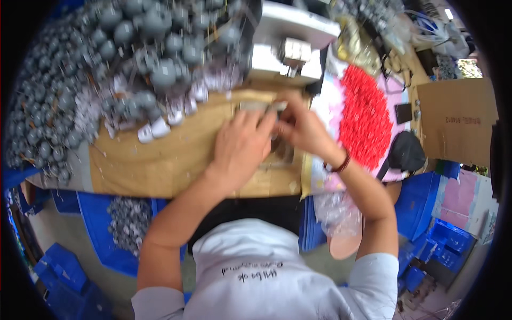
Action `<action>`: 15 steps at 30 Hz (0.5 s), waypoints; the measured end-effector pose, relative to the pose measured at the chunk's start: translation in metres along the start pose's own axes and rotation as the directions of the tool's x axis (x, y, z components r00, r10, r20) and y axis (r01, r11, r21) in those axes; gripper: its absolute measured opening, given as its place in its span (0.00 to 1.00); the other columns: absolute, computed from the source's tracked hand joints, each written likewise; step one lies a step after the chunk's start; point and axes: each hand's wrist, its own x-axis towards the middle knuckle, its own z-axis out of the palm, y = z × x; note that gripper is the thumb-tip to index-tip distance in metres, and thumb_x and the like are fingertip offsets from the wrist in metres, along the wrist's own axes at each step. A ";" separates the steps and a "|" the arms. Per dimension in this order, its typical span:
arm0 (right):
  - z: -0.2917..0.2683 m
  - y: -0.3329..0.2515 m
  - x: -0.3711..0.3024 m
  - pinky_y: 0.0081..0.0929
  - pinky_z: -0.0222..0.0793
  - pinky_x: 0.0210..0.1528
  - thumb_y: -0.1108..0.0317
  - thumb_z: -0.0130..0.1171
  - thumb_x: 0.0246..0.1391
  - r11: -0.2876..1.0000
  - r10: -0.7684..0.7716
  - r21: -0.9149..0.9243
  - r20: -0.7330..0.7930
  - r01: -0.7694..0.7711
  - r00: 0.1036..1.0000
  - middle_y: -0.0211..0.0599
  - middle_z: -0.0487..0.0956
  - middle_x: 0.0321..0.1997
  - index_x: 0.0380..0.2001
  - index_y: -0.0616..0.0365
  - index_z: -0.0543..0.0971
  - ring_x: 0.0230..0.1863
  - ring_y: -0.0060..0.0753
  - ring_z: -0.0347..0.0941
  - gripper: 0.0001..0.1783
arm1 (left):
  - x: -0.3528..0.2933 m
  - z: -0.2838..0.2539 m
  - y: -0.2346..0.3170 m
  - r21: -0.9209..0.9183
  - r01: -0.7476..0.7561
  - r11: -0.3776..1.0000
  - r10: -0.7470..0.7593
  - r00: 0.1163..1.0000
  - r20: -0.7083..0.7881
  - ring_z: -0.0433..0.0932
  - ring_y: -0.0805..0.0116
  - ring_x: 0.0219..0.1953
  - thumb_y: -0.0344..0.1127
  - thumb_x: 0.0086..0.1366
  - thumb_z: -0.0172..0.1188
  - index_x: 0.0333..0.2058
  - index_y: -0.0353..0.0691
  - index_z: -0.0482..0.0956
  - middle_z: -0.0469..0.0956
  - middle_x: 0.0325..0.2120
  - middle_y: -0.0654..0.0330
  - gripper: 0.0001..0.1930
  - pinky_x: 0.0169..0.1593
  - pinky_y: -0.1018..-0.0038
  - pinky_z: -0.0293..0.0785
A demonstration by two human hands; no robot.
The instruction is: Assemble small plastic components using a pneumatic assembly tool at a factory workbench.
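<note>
My left hand (244, 140) reaches over a small metal fixture (280, 156) on the tan work surface, its fingers bent close together at a small part. My right hand (306, 129) is closed in a pinch beside it, fingertips meeting the left ones. A small pale piece (277, 106) shows at the fingers; its kind is blurred and mostly covered by the hands. Left of my hands lie several white tab-shaped pieces (154, 129), attached to a heap of grey ball-shaped parts (160, 72) with thin leads.
A pile of small red parts (365, 120) lies to the right on a pink sheet. Behind my hands stands a white machine (290, 53). A black rounded object (406, 152) and a cardboard box (458, 120) are farther right. A blue bin (98, 234) with grey parts sits below the left table edge.
</note>
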 end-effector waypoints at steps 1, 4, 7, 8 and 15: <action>-0.003 -0.001 -0.001 0.33 0.72 0.31 0.68 0.67 0.56 0.999 -0.034 0.017 0.012 0.034 0.999 0.42 0.79 0.27 0.52 0.59 0.73 0.27 0.37 0.78 0.22 | -0.002 0.006 -0.003 0.078 -0.006 0.997 0.004 1.000 0.024 0.74 0.52 0.47 0.35 0.56 0.66 0.55 0.42 0.74 0.75 0.46 0.55 0.26 0.49 0.60 0.73; -0.032 0.024 -0.009 0.28 0.74 0.36 0.71 0.60 0.62 0.978 -0.135 0.150 -0.088 0.148 0.987 0.38 0.80 0.36 0.55 0.60 0.75 0.33 0.32 0.78 0.18 | 0.004 0.009 -0.001 0.127 -0.027 0.992 0.026 1.000 0.012 0.74 0.55 0.47 0.37 0.56 0.65 0.53 0.43 0.76 0.76 0.43 0.57 0.24 0.47 0.61 0.74; -0.073 0.095 0.029 0.29 0.74 0.40 0.70 0.59 0.63 0.980 -0.177 -0.036 -0.603 0.195 0.778 0.45 0.80 0.45 0.58 0.63 0.73 0.40 0.32 0.78 0.21 | 0.012 0.017 0.005 0.108 -0.082 0.991 0.088 0.995 -0.053 0.75 0.58 0.46 0.37 0.55 0.65 0.49 0.43 0.78 0.77 0.41 0.58 0.21 0.45 0.63 0.75; -0.079 0.114 0.055 0.30 0.74 0.41 0.69 0.59 0.63 0.973 -0.226 -0.126 -0.691 0.193 0.687 0.49 0.79 0.47 0.59 0.65 0.72 0.42 0.33 0.77 0.23 | 0.008 0.012 0.004 0.124 -0.066 0.990 0.076 0.994 -0.081 0.76 0.58 0.46 0.37 0.55 0.65 0.48 0.43 0.79 0.77 0.40 0.59 0.20 0.45 0.63 0.75; -0.078 0.117 0.110 0.24 0.71 0.34 0.64 0.65 0.59 0.942 0.073 0.310 -0.556 0.125 0.828 0.36 0.81 0.31 0.49 0.69 0.75 0.31 0.24 0.75 0.21 | 0.002 0.013 0.006 0.127 -0.025 0.992 0.046 0.985 -0.166 0.77 0.60 0.44 0.35 0.53 0.64 0.44 0.44 0.80 0.79 0.37 0.60 0.17 0.44 0.63 0.75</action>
